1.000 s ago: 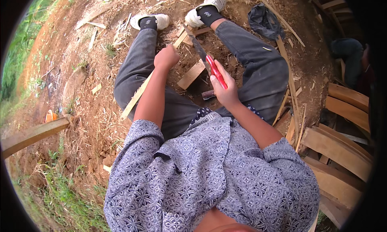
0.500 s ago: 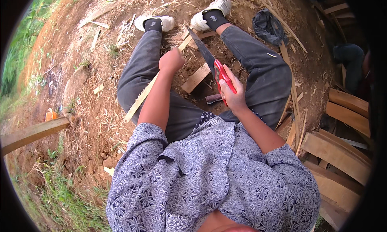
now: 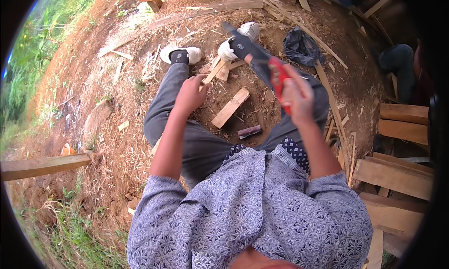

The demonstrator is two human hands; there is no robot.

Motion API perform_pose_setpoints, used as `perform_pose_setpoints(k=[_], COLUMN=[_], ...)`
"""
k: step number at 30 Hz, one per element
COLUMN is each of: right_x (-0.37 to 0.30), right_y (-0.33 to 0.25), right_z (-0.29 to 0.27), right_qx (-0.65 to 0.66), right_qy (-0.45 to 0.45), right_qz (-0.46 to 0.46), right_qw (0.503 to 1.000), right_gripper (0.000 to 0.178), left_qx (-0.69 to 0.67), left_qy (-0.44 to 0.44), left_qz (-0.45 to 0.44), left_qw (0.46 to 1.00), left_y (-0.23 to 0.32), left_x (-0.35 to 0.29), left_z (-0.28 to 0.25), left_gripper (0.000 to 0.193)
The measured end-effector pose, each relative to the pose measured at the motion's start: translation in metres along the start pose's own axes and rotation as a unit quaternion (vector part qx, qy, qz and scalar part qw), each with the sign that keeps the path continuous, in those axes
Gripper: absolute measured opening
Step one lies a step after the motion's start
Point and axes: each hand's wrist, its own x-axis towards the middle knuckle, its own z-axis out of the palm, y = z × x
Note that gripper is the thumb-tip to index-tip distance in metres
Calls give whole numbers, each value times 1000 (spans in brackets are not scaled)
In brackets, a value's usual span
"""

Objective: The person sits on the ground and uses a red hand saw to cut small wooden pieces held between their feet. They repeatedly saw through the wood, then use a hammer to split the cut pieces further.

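Observation:
My left hand (image 3: 191, 95) is closed round a thin, pale wooden strip (image 3: 215, 72), whose far end reaches toward my feet and a few offcuts. My forearm and leg hide most of its near end. In my right hand (image 3: 299, 97) is a handsaw (image 3: 278, 77), gripped by its red handle. Its dark blade, smeared by motion, points away over my right shin, apart from the strip. On the soil between my legs lie a short wooden block (image 3: 231, 108) and a small dark reddish-brown cylindrical piece (image 3: 249, 132).
A black plastic bag (image 3: 301, 47) lies beyond my right knee, near long wooden strips (image 3: 333, 105). Boards (image 3: 393, 178) are piled at the right, below another person's leg (image 3: 397, 68). A timber beam (image 3: 47, 167) juts in from the left. Shavings litter the soil.
The saw has swung up and to the right, away from the strip, with my right hand. My left hand has moved slightly nearer and left, still on the strip.

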Motion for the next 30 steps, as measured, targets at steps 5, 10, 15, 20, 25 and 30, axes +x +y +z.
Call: perform_pose_setpoints(k=[5,10,15,20,25,30], right_x=[-46,-106,-180,-217,-224,-222], right_y=[-87,-67,12,75,75,88], right_z=[-132,-240,-305,-324,-312,-331], right_qx=[-177,-537,-696,-668,-627,-591], right_qy=[149,275,328,271,243,221], right_qz=[-120,-136,3,74,142,161], right_qw=[966,786,639,689,726,759], right_gripper=[46,45,42,54,65,63], left_qx=[-135,-304,-529,-302,-21,222], left_qy=[-100,-213,-419,-501,-394,-500], left_qz=[-20,-94,-94,-109,86,192], left_qw=[985,924,732,804,915,815], left_y=[113,118,169,177,251,278], left_x=[-71,-173,-199,-194,-147,-142], left_z=[-126,-134,-186,-230,-258,-227], left_gripper=[29,35,44,39,28,12])
